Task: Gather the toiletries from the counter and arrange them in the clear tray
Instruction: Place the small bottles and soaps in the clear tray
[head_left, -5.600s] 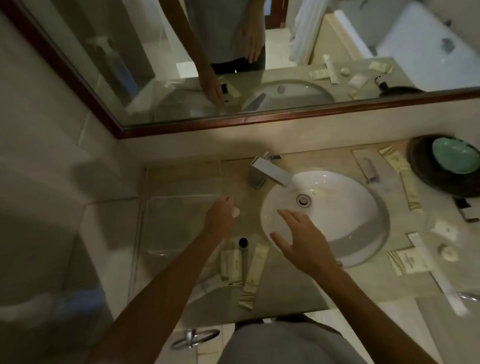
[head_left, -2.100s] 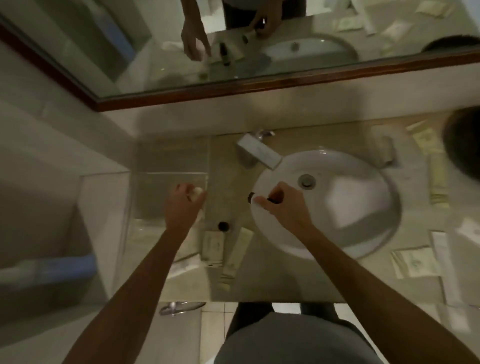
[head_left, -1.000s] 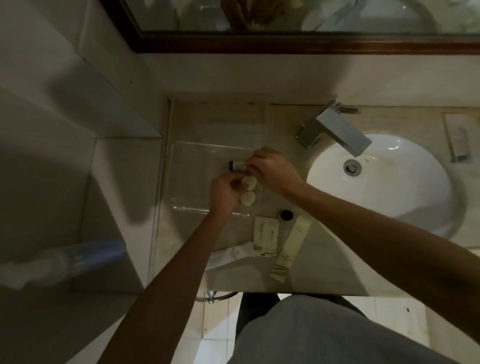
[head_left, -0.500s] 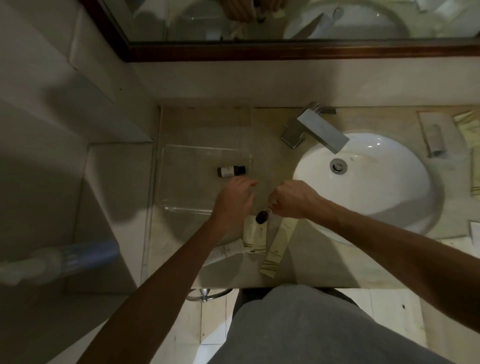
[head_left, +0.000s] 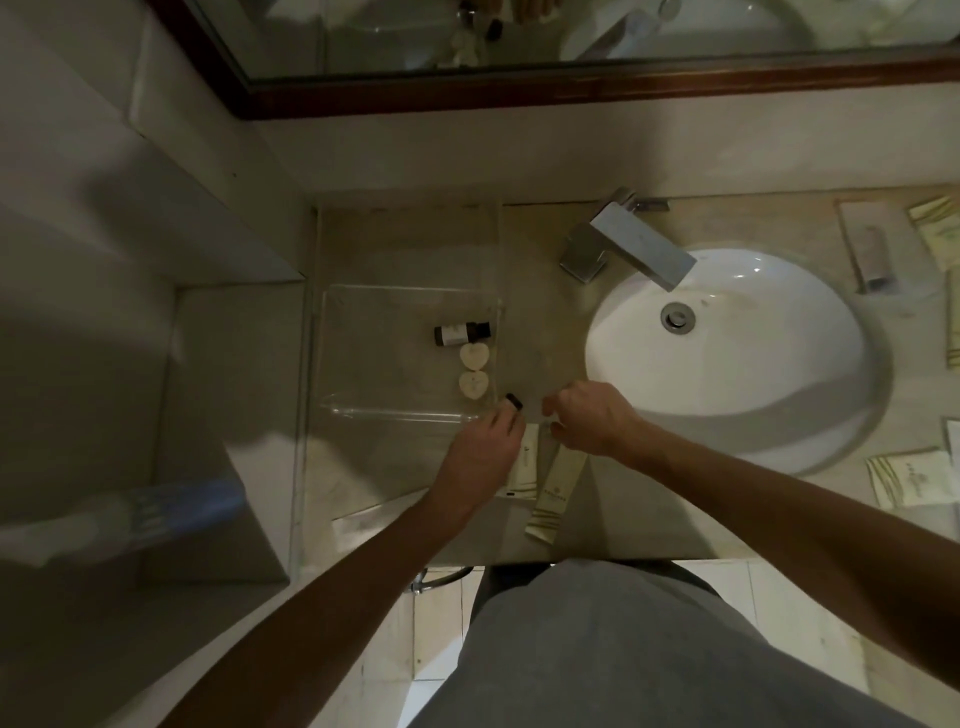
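Small bottle (head_left: 513, 401) | in left hand (head_left: 480, 457) | right hand (head_left: 589, 418) just beside

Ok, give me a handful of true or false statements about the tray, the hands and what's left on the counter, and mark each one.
1. A small dark bottle lies on its side in the clear tray. True.
2. Three heart-shaped soaps are in the tray. False: there are two heart soaps, one just nearer the person than the other.
3. The left hand holds a small bottle with a dark cap at the tray's near right corner. True.
4. The right hand is gripping the tap. False: it hovers over the counter beside the sink, well clear of the tap.
5. Packets lie on the counter near the hands. True.
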